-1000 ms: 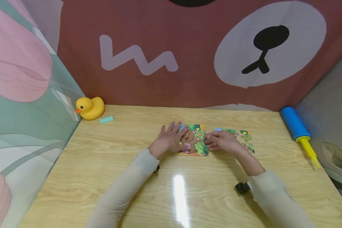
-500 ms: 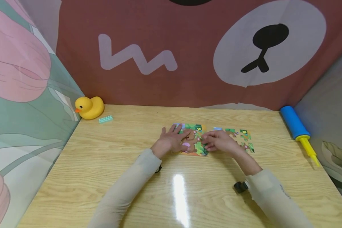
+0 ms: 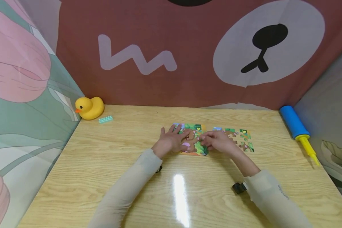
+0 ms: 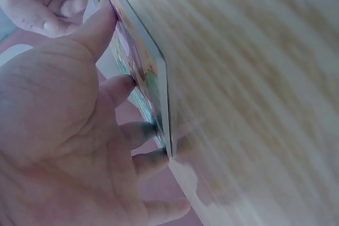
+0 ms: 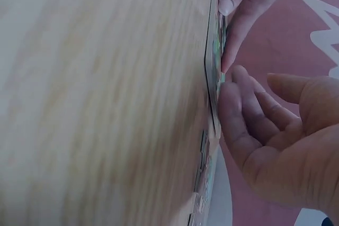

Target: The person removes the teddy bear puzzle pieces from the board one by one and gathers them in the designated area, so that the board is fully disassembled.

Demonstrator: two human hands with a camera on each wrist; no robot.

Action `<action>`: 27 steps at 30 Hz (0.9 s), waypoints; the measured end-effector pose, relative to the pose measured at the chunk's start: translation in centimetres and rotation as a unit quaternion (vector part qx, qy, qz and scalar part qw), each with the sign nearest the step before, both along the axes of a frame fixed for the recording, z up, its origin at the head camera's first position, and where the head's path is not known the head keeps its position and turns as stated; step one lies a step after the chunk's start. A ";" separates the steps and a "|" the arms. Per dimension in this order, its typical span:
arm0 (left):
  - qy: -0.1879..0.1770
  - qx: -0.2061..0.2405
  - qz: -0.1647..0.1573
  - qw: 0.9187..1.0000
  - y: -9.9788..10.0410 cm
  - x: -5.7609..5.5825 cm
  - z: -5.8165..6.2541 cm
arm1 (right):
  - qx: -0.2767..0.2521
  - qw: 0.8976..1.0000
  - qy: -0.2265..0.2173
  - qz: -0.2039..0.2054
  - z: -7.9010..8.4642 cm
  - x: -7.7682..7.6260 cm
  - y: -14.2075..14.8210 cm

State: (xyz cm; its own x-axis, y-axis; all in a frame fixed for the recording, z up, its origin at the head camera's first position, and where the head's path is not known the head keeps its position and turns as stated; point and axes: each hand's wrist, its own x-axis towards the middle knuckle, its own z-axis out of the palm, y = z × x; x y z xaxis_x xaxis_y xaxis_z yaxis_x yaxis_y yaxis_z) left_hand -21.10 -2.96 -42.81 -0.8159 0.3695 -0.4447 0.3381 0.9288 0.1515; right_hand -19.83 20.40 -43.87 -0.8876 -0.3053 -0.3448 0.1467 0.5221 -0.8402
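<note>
A flat picture puzzle with a cartoon brown bear [image 3: 190,148] lies on the wooden table. Across its left half my left hand [image 3: 171,141] rests with fingers spread; in the left wrist view that hand's fingertips [image 4: 123,86] press on the picture. My right hand [image 3: 218,141] is at the puzzle's right edge with loosely bent fingers. The right wrist view shows its fingertips [image 5: 230,96] at the board's surface and the thumb [image 5: 288,86] standing apart, with nothing seen between. Beyond the right hand lie interlocking jigsaw pieces [image 3: 246,146] with gaps among them, partly hidden by that hand.
At the back left corner sits a yellow rubber duck [image 3: 89,107], beside a small turquoise studded brick [image 3: 105,119]. A blue and yellow hand pump [image 3: 297,128] lies along the right edge. A printed bear curtain [image 3: 159,88] borders the table's back.
My right hand's fingertips have shifted slightly left over the bear puzzle's right edge and bent a little more. The left hand keeps its place on the picture.
</note>
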 end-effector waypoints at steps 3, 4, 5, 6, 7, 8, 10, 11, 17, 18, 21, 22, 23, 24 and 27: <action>-0.002 -0.005 0.001 1.000 0.0 0.0 -0.1 | 0.014 1.000 0.023 -0.002 0.0 -0.1 -0.2; -0.002 -0.006 0.001 1.000 0.0 0.0 -0.1 | 0.016 1.000 0.025 -0.003 0.0 -0.1 -0.2; -0.003 -0.006 0.001 1.000 0.0 0.0 -0.1 | 0.017 0.999 0.027 -0.001 0.1 -0.1 -0.2; -0.003 -0.007 0.002 1.000 0.0 0.0 -0.1 | 0.018 0.999 0.028 0.003 0.2 -0.1 -0.2; -0.003 -0.007 0.002 1.000 0.0 0.0 -0.2 | 0.018 0.999 0.026 0.006 0.2 -0.1 -0.2; -0.002 -0.006 0.001 1.000 0.0 0.0 -0.2 | 0.018 1.000 0.024 0.008 0.3 -0.1 -0.2; 0.000 -0.003 0.000 1.000 -0.1 0.0 -0.2 | 0.016 1.000 0.020 0.010 0.3 0.0 -0.3; 0.001 -0.002 0.001 1.000 -0.1 0.0 -0.2 | 0.014 1.000 0.018 0.010 0.4 0.0 -0.3; 0.006 -0.012 -0.001 1.000 0.1 0.0 -0.1 | 0.009 1.000 -0.001 0.022 0.3 0.2 -0.4; 0.007 -0.013 -0.002 1.000 0.1 0.0 -0.1 | 0.012 1.000 0.001 0.022 0.3 0.2 -0.4; 0.007 -0.014 0.000 1.000 0.2 0.0 -0.1 | 0.027 0.999 0.020 0.016 0.4 0.3 -0.2; 0.007 -0.014 0.001 1.000 0.2 0.0 -0.1 | 0.030 0.999 0.025 0.014 0.4 0.3 -0.1; 0.007 -0.015 0.001 1.000 0.2 0.0 -0.1 | 0.033 0.999 0.029 0.014 0.4 0.3 0.0; 0.007 -0.014 0.000 1.000 0.2 0.0 -0.1 | 0.036 0.999 0.030 0.012 0.4 0.3 0.1; 0.008 -0.014 -0.001 1.000 0.2 0.0 -0.1 | 0.040 0.998 0.034 0.021 0.3 0.2 0.2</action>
